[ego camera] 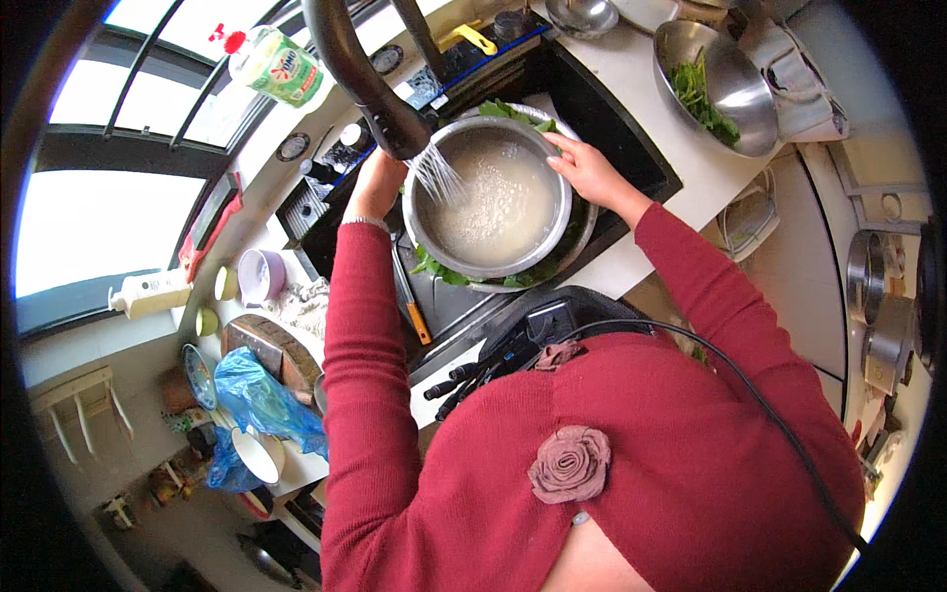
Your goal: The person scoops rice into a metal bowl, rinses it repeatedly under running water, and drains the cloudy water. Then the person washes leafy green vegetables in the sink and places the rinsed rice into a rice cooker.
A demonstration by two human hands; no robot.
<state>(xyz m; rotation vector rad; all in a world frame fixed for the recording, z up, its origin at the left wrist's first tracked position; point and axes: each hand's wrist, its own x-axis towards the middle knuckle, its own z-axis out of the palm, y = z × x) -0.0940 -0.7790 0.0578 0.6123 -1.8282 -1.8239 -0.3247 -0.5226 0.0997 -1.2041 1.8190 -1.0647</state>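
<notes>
A round metal pot (444, 255) sits under the running faucet (403, 133), over a larger basin (588, 226) with green leaves (442, 268) around its edge. Cloudy, bubbly water (492, 200) fills much of the pot, and its bottom is hidden. My right hand (588, 170) grips the rim on the right, thumb on top. My left hand (379, 185) is at the pot's left side near the spray, its fingers mostly hidden behind the pot and faucet head. A peeler-like tool with an orange handle (418, 323) lies in the black sink (459, 318) below my left wrist.
A steel bowl (755, 89) with leafy greens (703, 103) stands on the right counter. A detergent bottle (285, 70) is by the window. On the left are a purple bowl (261, 276), a wooden chopping board (300, 355) and a blue plastic bag (259, 392).
</notes>
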